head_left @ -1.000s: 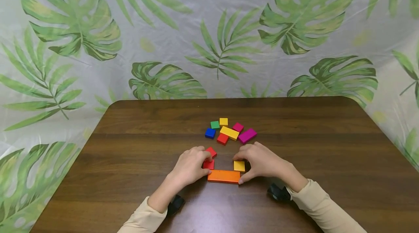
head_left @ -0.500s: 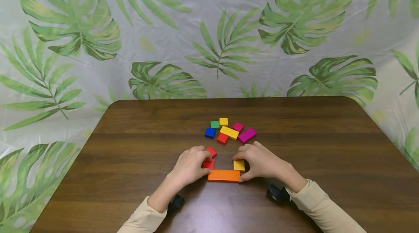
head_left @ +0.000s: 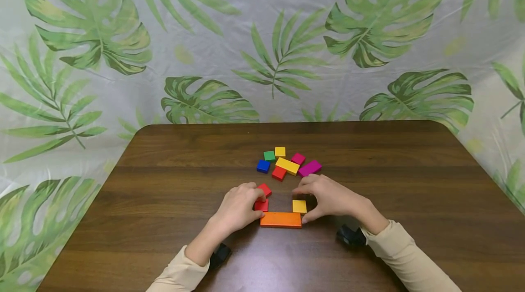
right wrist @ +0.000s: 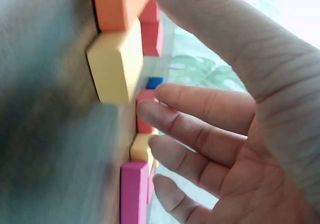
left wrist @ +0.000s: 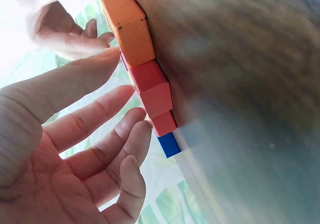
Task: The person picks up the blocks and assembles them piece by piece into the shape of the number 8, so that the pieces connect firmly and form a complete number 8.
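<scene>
In the head view, a long orange block (head_left: 280, 220) lies flat on the table. My left hand (head_left: 239, 206) rests at its left end, the thumb at the orange block's corner and the fingertips at a red block (head_left: 261, 205) behind it. Another red block (head_left: 265, 190) sits at an angle just beyond, partly hidden by my fingers. A yellow square block (head_left: 299, 206) stands behind the orange block's right end. Around it, apart, is my right hand (head_left: 332, 197), its thumb and fingers spread; the right wrist view shows nothing between them.
Farther back lie loose blocks: blue (head_left: 263, 166), green (head_left: 269, 156), small yellow (head_left: 280, 151), long yellow (head_left: 287, 166), red (head_left: 279, 173), pink (head_left: 298, 159) and magenta (head_left: 310, 168). The brown wooden table (head_left: 164, 192) meets a leaf-print sheet (head_left: 262, 55) behind.
My right hand has come off the yellow square block, its fingers lifting slightly back and its thumb moving off the orange block's corner. My left hand and the blocks stay put.
</scene>
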Demonstrator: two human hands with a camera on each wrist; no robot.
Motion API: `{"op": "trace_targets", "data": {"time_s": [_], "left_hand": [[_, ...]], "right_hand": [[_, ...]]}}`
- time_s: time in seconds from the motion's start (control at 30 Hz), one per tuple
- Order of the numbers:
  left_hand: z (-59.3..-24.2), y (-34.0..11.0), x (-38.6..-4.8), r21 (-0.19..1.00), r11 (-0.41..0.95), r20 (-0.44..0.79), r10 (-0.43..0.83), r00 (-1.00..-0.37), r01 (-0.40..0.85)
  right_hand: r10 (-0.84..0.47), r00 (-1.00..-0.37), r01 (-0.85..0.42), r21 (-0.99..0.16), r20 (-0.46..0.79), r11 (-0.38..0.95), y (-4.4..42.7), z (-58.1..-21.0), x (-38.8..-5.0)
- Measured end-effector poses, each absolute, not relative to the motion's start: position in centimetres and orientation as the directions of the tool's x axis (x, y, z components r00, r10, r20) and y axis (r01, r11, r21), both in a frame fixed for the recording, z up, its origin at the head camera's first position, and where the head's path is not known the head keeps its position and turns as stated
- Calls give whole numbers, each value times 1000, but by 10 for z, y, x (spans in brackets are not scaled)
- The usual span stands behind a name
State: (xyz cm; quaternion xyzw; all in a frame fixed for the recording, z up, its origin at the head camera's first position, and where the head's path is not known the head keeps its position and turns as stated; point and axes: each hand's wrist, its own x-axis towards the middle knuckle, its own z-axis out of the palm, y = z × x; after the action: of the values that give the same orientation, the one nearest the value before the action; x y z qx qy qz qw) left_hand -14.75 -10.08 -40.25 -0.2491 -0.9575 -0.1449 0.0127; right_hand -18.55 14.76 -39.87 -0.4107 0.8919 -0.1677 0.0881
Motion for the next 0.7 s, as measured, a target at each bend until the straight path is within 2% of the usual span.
{"op": "trace_targets", "data": {"time_s": [0.13, 0.4, 0.7], "left_hand": [[-403, -101, -148, 271, 837, 91, 470, -878, 476], [-401, -100, -148, 270, 842, 74, 467, -881, 468], [-401, -100, -147, 257, 844, 86, 466, -881, 472]], "right_hand": [[-750, -661, -675, -409, -36, 614, 149, -397, -196], [-764, -641, -717, -415, 76, 560, 137, -404, -220], [-741, -663, -693, -466, 111, 550, 129, -414, -242]]}}
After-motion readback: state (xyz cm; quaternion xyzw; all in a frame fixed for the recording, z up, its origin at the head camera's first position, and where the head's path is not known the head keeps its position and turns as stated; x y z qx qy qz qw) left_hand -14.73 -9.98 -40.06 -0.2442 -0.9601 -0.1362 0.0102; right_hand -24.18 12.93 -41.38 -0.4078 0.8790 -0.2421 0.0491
